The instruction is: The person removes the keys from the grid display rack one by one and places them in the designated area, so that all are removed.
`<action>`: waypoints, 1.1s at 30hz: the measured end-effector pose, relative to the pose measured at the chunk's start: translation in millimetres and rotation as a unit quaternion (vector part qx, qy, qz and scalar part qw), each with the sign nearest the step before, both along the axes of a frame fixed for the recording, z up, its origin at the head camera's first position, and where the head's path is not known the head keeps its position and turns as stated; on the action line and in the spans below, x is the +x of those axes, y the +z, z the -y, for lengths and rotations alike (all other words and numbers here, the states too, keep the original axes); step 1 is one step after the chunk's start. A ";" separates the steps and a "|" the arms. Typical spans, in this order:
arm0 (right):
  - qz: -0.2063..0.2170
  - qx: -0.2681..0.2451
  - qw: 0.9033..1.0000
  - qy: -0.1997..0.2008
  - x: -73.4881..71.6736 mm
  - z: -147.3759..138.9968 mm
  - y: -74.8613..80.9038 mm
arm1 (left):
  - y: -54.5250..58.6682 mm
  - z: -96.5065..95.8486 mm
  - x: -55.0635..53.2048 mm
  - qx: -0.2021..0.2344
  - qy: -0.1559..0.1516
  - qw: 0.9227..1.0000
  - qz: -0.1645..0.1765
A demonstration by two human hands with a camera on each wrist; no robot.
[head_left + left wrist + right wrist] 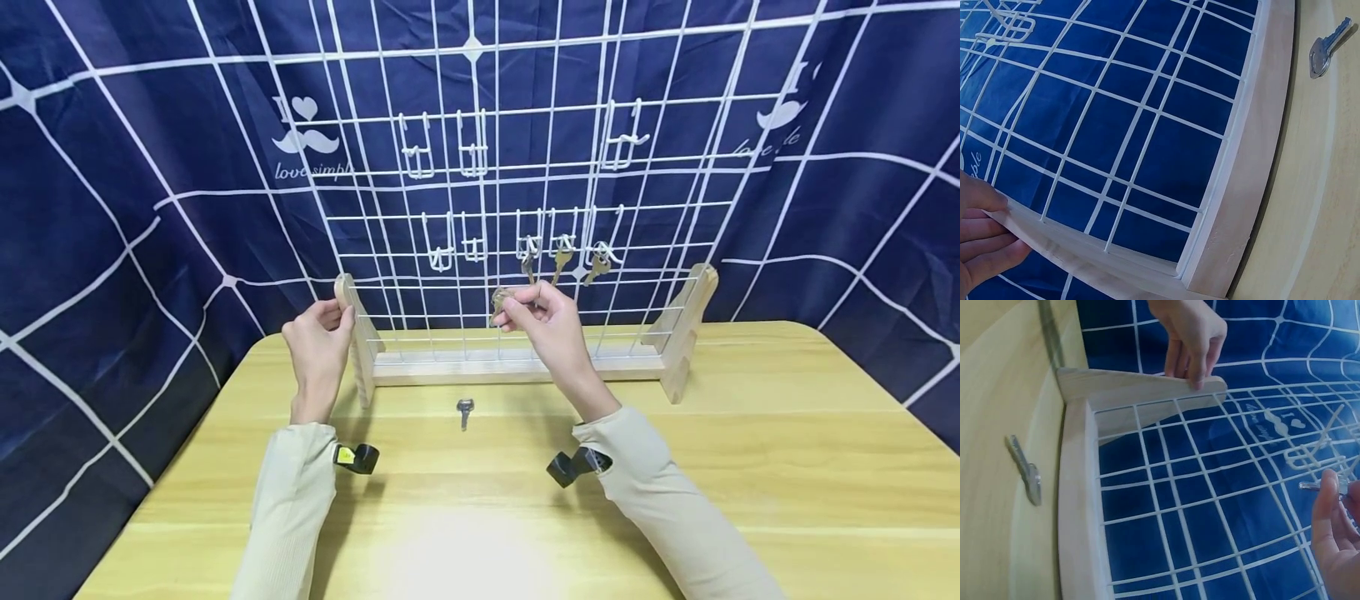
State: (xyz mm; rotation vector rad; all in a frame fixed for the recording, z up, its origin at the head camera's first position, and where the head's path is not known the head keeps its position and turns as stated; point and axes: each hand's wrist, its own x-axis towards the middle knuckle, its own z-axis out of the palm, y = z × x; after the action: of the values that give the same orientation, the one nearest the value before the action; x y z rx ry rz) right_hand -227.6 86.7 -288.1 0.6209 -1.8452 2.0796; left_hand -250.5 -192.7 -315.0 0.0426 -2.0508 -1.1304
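- Right hand [551,325]: thumb and fingers pinching one small metal key [498,303], before the middle of the white wire grid [1159,113]. Probable fault: a fingertip pinch may let the key twist or drop to the grid's foot.
- Three hanging metal keys [598,267], on white wire hooks [564,244] low on the grid, right of its middle, just above the right hand. Probable fault: a knuckle brushing them could unseat one.
- Left hand [318,342]: thumb and fingers gripping the pale wooden end piece [360,342] at the grid's left edge. Probable fault: a slackened grip, with pressure on the wires, could let the grid rock.
- Loose silver key [465,407], flat on the table in front of the grid. Probable fault: a low-sweeping sleeve could knock it away.
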 end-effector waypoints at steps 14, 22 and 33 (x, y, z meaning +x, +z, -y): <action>0.033 0.020 0.999 0.035 -2.0 2.8 -12.1 | -1.0 0.5 0.7 0.003 -0.005 1.000 -0.006; 0.074 0.044 0.996 0.030 -4.5 0.5 -22.2 | -1.4 0.5 -1.0 -0.001 -0.005 1.000 -0.013; 0.104 0.102 0.989 0.013 -8.4 -2.1 -33.3 | -1.3 -0.4 -0.3 0.003 -0.008 1.000 -0.023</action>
State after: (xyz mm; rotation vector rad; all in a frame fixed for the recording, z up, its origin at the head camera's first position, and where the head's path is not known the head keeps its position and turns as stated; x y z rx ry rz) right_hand -236.0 88.8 -321.4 0.4925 -2.1969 2.0563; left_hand -250.8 -192.4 -316.3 0.0022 -2.0103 -1.1371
